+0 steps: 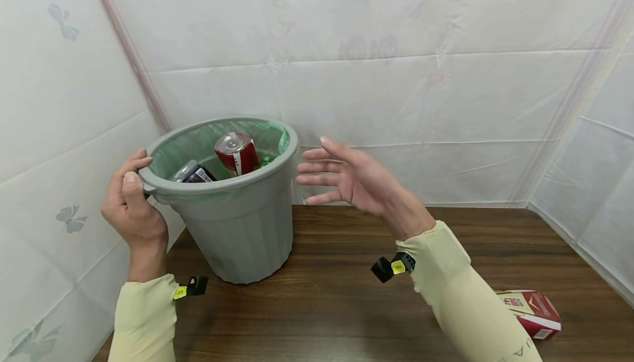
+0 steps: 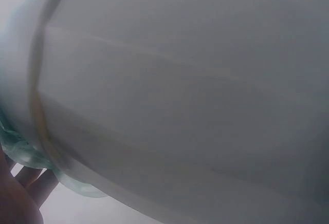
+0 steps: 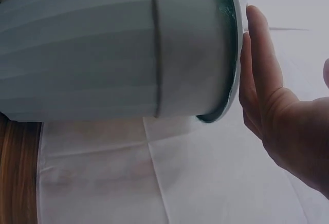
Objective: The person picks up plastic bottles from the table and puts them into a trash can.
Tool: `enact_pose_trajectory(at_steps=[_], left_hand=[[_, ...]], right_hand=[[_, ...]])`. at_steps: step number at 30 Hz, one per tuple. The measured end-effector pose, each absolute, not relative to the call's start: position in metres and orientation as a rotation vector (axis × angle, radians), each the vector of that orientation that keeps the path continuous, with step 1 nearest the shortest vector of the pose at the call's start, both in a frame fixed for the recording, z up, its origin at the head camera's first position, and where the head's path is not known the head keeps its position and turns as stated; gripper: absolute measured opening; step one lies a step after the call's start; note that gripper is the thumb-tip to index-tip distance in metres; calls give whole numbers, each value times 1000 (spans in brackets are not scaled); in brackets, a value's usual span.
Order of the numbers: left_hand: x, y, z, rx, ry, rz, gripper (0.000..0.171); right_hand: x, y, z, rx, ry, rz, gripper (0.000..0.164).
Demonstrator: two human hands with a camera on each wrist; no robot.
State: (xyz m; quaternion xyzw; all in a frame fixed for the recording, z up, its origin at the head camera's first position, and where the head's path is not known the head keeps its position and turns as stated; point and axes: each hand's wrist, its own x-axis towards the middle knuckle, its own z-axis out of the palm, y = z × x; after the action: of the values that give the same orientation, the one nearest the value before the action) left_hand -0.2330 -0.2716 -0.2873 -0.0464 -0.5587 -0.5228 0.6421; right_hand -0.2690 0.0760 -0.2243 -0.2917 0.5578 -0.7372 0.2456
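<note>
A grey trash bin (image 1: 242, 224) with a green liner bag (image 1: 193, 142) stands on the left part of the table. My left hand (image 1: 136, 213) grips its rim at the left side; in the left wrist view the bin's wall (image 2: 180, 95) fills most of the picture. Inside the bin are a red can (image 1: 240, 159), a clear and dark container (image 1: 194, 173) and something green and shiny beside the can. To the right of the bin my right hand (image 1: 356, 177) is held up with fingers spread, holding nothing. In the right wrist view its fingertips are close to the rim.
A red and cream carton (image 1: 535, 312) lies on the brown wooden table (image 1: 322, 307) at the right, partly hidden by my right sleeve. White sheeting (image 1: 396, 98) walls the table at the back and both sides.
</note>
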Motion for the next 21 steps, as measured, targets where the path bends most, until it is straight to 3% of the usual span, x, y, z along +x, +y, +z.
enact_pose_trajectory(at_steps=[8, 21], left_hand=[[-235, -273, -287, -101, -1280, -1188, 43], [-242, -279, -294, -112, -1278, -1198, 42]], right_hand=[[-265, 82, -237, -802, 1528, -2049, 58], [-258, 96, -264, -743, 1639, -2028, 64]])
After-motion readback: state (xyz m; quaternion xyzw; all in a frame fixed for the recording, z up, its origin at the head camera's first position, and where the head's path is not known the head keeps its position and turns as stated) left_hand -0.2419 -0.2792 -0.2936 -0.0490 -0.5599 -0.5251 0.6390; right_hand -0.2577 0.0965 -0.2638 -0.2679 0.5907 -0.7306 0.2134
